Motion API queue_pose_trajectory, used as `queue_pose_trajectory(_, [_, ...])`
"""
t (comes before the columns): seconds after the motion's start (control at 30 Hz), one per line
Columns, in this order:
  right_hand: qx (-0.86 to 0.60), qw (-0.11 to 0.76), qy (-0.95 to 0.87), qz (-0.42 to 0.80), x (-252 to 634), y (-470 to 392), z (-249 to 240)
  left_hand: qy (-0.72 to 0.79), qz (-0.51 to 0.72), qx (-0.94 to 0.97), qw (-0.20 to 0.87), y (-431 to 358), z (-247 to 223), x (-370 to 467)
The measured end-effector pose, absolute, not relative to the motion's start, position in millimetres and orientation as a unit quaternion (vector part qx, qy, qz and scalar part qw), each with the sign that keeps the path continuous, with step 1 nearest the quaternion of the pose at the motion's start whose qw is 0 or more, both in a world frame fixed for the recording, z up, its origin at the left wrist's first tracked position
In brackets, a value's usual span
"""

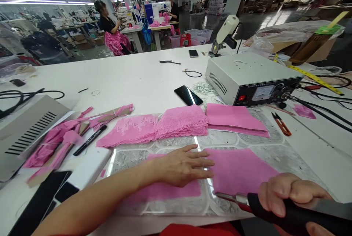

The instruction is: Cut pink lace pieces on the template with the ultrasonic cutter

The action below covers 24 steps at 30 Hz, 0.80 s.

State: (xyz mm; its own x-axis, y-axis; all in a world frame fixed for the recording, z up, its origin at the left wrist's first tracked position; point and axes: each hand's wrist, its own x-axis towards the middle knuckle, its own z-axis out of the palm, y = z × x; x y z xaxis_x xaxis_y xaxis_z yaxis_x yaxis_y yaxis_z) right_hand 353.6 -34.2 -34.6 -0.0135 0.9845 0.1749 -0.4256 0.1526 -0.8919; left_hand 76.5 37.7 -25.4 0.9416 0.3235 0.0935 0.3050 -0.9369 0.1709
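Observation:
My left hand (181, 164) lies palm down with its fingers spread, over the left pink fabric piece (173, 191). Its fingertips reach the left edge of the right pink fabric piece (242, 170). In my right hand (288, 192) is a black-handled cutter (257, 203), its narrow metal tip at the lower edge of the right piece. Both pieces lie flat on a grey marbled mat (220, 203). Behind them sit a stack of pink lace pieces (183, 120) and a stack of plain pink fabric (233, 118).
A metal control box (255, 74) with a gauge and cables stands at the right, near orange-handled thread snips (281, 124). A phone (188, 95) lies behind the lace. At left are pink strips (57, 144), a black marker (90, 140) and another vented box (30, 133). People sit at sewing machines beyond.

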Motion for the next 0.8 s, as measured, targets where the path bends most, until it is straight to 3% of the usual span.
queue_pose_trajectory(0.3, [-0.305,0.614,-0.450,0.572,328.8,-31.0,-30.3,0.250,0.004,0.960,0.125,-9.6,-28.2,15.4])
queue_pose_trajectory(0.8, [-0.323,0.615,-0.428,0.578,316.1,-30.7,-22.6,0.262,0.063,0.958,0.096,-16.6,-36.9,4.6])
